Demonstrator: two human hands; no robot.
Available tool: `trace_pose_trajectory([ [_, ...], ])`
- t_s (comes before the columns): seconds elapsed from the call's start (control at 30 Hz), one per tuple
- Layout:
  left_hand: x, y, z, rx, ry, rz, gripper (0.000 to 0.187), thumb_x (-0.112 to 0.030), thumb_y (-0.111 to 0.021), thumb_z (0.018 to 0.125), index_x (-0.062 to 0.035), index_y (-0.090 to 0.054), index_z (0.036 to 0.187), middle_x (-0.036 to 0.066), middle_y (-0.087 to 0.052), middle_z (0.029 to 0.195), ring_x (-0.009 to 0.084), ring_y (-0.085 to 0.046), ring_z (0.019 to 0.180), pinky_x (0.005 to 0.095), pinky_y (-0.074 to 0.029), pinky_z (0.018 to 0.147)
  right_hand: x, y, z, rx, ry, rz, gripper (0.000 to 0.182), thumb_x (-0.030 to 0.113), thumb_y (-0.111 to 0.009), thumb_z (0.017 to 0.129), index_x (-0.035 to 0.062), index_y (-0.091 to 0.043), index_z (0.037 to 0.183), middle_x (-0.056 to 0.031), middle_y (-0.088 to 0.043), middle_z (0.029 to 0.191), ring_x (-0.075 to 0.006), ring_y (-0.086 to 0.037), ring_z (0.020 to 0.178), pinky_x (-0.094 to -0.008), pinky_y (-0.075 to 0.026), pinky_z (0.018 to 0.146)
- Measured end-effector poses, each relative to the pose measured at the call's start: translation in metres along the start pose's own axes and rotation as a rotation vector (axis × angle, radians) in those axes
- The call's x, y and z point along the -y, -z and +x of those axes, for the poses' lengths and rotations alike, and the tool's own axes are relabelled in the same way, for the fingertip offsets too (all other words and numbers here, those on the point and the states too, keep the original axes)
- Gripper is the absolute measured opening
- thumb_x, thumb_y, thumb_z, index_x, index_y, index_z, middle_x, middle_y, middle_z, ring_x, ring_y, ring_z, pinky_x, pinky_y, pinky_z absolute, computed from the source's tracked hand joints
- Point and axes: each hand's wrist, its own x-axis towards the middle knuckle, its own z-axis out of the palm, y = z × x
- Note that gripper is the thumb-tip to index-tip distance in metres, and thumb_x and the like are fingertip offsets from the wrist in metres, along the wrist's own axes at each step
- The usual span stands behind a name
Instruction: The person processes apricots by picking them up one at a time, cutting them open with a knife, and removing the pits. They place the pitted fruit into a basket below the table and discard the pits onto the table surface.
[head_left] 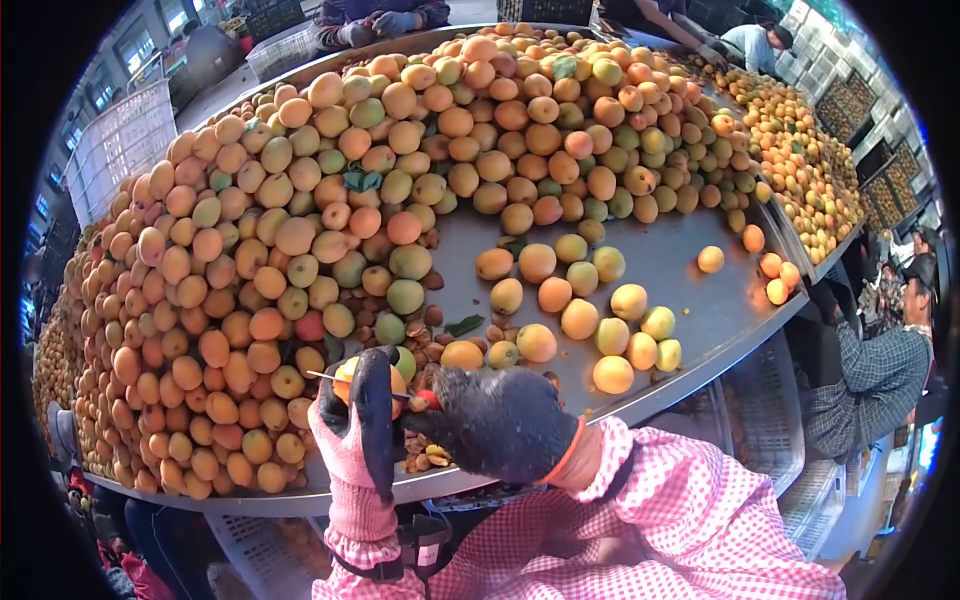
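Note:
My left hand [362, 425], in a pink glove with a black coating, is closed around an orange apricot [347, 380] at the table's near edge. My right hand [505, 418], in a black glove, grips a thin knife by its red handle [428, 399]. Its narrow metal blade runs to the left at the apricot, and the tip shows past the fruit's far side. Brown pits and scraps [425, 345] lie just beyond my hands. Below the knife are small cut apricot pieces [428, 458], partly hidden by my right glove.
A great heap of apricots [400, 150] covers the left and back of the metal table [460, 250]. Loose apricots [580, 320] lie to the right. White crates [125, 145] stand around. Gloved hands [385, 25] work across the table; a person in checked clothing [870, 380] is at right.

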Motion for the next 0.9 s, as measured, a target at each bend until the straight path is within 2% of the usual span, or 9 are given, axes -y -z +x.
trace_pose_trajectory([
  [0.1,0.004,0.004,-0.004,0.011,-0.012,0.034,0.022,-0.017,-0.060,0.089,0.0019,-0.064,0.100,0.003,-0.065,0.085,0.0081,-0.060,0.076,0.0214,-0.047,0.067,-0.023,-0.001,0.010,-0.046,0.353,-0.029,0.029,0.034,-0.052,0.090,0.0068,-0.058,0.094,-0.0118,-0.059,0.068,-0.0297,-0.062,0.061,-0.0400,-0.046,0.049],
  [0.27,0.012,0.015,-0.008,0.173,-0.141,0.013,0.023,-0.012,-0.058,0.089,0.0031,-0.061,0.106,0.009,-0.065,0.099,0.0138,-0.062,0.092,0.0243,-0.050,0.076,-0.029,-0.002,0.008,0.089,0.082,0.537,0.037,0.041,-0.051,0.090,0.0044,-0.056,0.092,-0.0159,-0.060,0.068,-0.0333,-0.062,0.064,-0.0417,-0.047,0.051],
  [0.33,0.033,0.026,-0.006,0.213,-0.373,0.292,0.072,0.012,-0.064,0.060,-0.0069,-0.049,0.128,0.015,-0.062,0.106,0.0283,-0.060,0.087,0.0356,-0.049,0.075,-0.026,-0.001,0.013,0.132,0.055,0.277,0.038,0.041,-0.050,0.090,0.0037,-0.056,0.091,-0.0171,-0.060,0.066,-0.0334,-0.062,0.063,-0.0426,-0.046,0.050],
  [0.47,0.017,0.023,0.002,0.205,-0.248,0.337,0.064,0.010,-0.064,0.064,-0.0041,-0.050,0.126,0.015,-0.062,0.102,0.0243,-0.061,0.080,0.0305,-0.050,0.071,-0.012,-0.019,0.009,0.003,0.025,-0.086,0.039,0.040,-0.049,0.091,0.0018,-0.054,0.089,-0.0152,-0.059,0.061,-0.0297,-0.062,0.055,-0.0406,-0.045,0.044],
  [0.5,0.007,0.020,0.008,0.105,0.236,-0.272,0.048,-0.002,-0.062,0.078,-0.0012,-0.049,0.125,0.014,-0.062,0.102,0.0219,-0.062,0.085,0.0303,-0.051,0.074,-0.009,-0.029,0.005,-0.099,0.008,-0.081,0.039,0.040,-0.049,0.092,0.0013,-0.052,0.087,-0.0125,-0.058,0.058,-0.0270,-0.061,0.050,-0.0392,-0.044,0.042],
  [0.6,0.014,-0.001,0.003,-0.001,0.015,-0.265,0.037,-0.034,-0.052,0.093,0.0000,-0.059,0.107,0.006,-0.062,0.088,0.0090,-0.060,0.068,0.0183,-0.045,0.054,0.014,-0.019,0.000,0.053,-0.250,-0.222,0.034,0.034,-0.057,0.088,0.0002,-0.056,0.092,-0.0123,-0.058,0.063,-0.0233,-0.061,0.054,-0.0363,-0.044,0.044],
  [0.63,0.021,0.001,0.002,-0.012,-0.410,0.196,0.037,-0.030,-0.049,0.095,0.0012,-0.056,0.113,0.006,-0.062,0.092,0.0106,-0.061,0.075,0.0204,-0.048,0.061,0.010,-0.019,-0.002,-0.062,-0.174,-0.227,0.038,0.035,-0.057,0.087,-0.0029,-0.051,0.090,-0.0112,-0.054,0.053,-0.0254,-0.058,0.047,-0.0368,-0.043,0.041],
  [0.73,0.013,0.005,-0.001,0.238,0.029,-0.403,0.039,-0.029,-0.050,0.094,0.0021,-0.054,0.117,0.007,-0.062,0.096,0.0114,-0.061,0.079,0.0205,-0.047,0.061,-0.008,-0.014,-0.003,-0.176,-0.090,-0.129,0.037,0.034,-0.058,0.088,-0.0017,-0.051,0.093,-0.0123,-0.055,0.054,-0.0278,-0.058,0.047,-0.0369,-0.043,0.040],
  [0.9,-0.016,0.012,-0.004,0.211,0.030,-0.109,0.044,-0.005,-0.059,0.080,0.0021,-0.053,0.123,0.006,-0.062,0.101,0.0092,-0.058,0.088,0.0211,-0.047,0.073,-0.008,0.013,-0.005,0.138,-0.171,-0.001,0.039,0.035,-0.058,0.087,-0.0027,-0.051,0.092,-0.0148,-0.056,0.056,-0.0296,-0.061,0.051,-0.0388,-0.044,0.041],
])
